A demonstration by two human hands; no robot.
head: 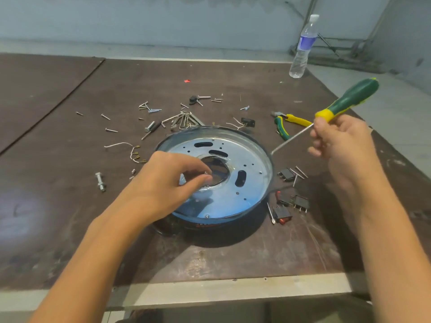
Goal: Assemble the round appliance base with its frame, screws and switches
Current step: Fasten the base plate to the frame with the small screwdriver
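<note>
The round appliance base (253, 159) lies in the middle of the table, its shiny metal frame plate facing up with a central hole and several slots. My left hand (168, 180) hovers over the plate's left half, thumb and fingertips pinched on a small screw at the edge of the central hole. My right hand (342, 141) is raised to the right of the base and grips a green and yellow screwdriver (345, 101), whose shaft slants down toward the base's right rim. Black rocker switches (292, 203) lie right of the base. Loose screws (149, 108) are scattered behind it.
Yellow and green pliers (289, 123) lie behind the base on the right. Hex keys (184, 120) and a short wire harness (130, 150) sit at the back left, and a bolt (100, 181) lies further left. A water bottle (303, 47) stands at the table's far right corner.
</note>
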